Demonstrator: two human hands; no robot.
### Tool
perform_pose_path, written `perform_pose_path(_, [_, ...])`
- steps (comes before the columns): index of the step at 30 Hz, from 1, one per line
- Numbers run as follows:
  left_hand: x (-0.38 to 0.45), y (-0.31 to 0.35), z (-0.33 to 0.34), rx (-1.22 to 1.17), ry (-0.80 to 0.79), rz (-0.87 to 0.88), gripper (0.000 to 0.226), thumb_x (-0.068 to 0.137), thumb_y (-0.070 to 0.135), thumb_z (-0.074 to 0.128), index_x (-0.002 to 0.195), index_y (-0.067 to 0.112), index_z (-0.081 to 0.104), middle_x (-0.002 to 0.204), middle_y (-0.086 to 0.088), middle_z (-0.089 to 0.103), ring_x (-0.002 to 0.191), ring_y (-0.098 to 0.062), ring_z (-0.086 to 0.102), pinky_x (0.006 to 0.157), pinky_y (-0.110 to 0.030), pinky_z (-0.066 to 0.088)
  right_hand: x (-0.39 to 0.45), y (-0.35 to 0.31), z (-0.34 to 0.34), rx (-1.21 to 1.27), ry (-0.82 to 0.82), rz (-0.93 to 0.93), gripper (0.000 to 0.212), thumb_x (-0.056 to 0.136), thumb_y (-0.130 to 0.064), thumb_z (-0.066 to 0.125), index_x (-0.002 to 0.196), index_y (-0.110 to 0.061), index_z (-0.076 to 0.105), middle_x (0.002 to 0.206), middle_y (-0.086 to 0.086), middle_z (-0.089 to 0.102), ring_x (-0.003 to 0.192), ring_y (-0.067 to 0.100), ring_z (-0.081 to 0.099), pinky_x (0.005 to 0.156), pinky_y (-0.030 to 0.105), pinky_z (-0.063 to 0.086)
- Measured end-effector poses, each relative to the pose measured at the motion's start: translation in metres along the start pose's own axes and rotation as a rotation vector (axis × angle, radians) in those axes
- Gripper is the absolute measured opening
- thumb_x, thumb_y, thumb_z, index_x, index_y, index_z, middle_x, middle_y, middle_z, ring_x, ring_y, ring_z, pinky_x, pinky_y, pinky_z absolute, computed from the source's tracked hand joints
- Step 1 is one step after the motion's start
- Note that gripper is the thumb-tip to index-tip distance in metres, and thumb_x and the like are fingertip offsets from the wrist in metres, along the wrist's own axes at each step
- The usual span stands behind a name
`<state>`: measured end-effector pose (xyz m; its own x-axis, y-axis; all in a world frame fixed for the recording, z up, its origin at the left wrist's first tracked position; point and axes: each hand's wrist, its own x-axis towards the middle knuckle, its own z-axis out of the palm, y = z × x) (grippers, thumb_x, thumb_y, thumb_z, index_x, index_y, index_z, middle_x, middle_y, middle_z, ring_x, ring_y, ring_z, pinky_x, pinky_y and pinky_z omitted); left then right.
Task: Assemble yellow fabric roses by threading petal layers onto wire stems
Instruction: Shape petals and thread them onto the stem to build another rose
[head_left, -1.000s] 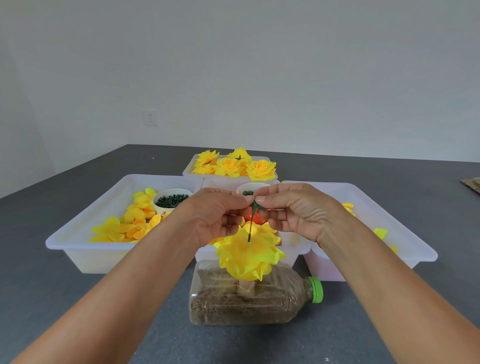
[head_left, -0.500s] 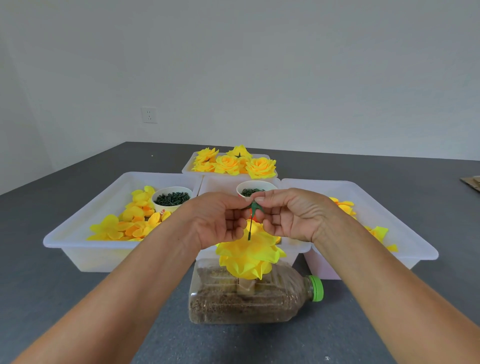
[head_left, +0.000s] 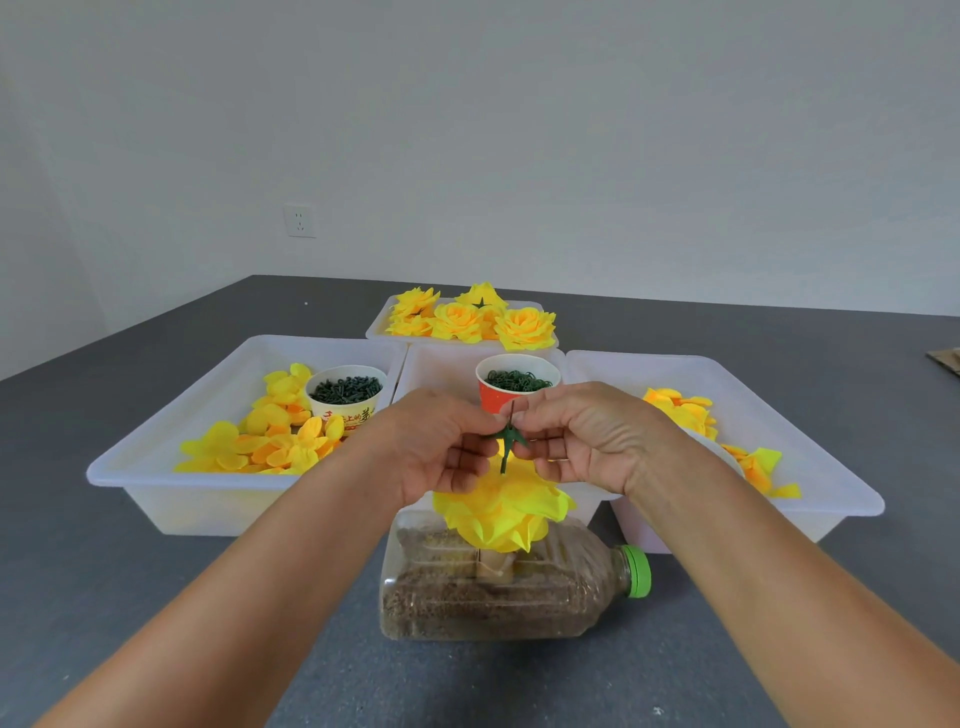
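A thin wire stem (head_left: 512, 410) stands upright from a plastic bottle (head_left: 498, 587) filled with brown grains, lying on its side. Yellow petal layers (head_left: 501, 506) hang on the wire just above the bottle. A small green calyx piece (head_left: 508, 441) sits on the wire above the petals. My left hand (head_left: 441, 447) and my right hand (head_left: 582, 441) meet over the flower, and both pinch the green calyx between thumb and fingers.
A left white bin (head_left: 171, 467) holds loose yellow petals (head_left: 260, 441) and a white cup of dark green parts (head_left: 345, 389). A red cup of green rings (head_left: 517, 384) stands in the middle bin. The right bin (head_left: 831, 483) holds petals; finished roses (head_left: 467, 319) fill a far tray.
The view has tipped slightly, so the red cup shows above my hands. The green calyx sits lower on the wire, whose tip now sticks out above my fingers.
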<state>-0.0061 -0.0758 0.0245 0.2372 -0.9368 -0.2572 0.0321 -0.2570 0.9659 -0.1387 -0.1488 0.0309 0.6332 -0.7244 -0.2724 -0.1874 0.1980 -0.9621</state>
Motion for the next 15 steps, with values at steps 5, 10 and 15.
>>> perform_pose_path(5, [-0.001,-0.001,0.002,0.284,0.147,0.102,0.018,0.086,0.012,0.064,0.069,0.009,0.058,0.064,-0.004,0.058,0.06,-0.015,0.049,0.053,-0.023,0.037,-0.003,0.003,0.006,-0.19,0.051,-0.067,0.018,0.083,0.0,0.06,0.076,-0.016,0.064,0.056,-0.006,0.063,0.054,0.008,0.061,0.053,0.022,0.044])
perform_pose_path(10, [-0.001,-0.003,0.006,0.374,0.212,0.107,0.013,0.083,0.01,0.068,0.082,0.005,0.056,0.076,-0.009,0.046,0.073,-0.02,0.041,0.063,-0.027,0.032,-0.008,0.009,0.007,-0.278,0.064,-0.109,0.02,0.08,0.002,0.062,0.072,-0.016,0.065,0.061,-0.007,0.064,0.065,0.008,0.06,0.06,0.022,0.046])
perform_pose_path(15, [-0.002,-0.006,0.006,0.375,0.216,0.108,0.013,0.082,0.01,0.068,0.082,0.004,0.057,0.074,-0.008,0.043,0.072,-0.02,0.038,0.06,-0.027,0.029,-0.012,0.014,0.004,-0.344,0.125,-0.207,0.015,0.072,-0.008,0.077,0.069,-0.021,0.07,0.06,-0.015,0.064,0.071,0.003,0.057,0.061,0.02,0.042])
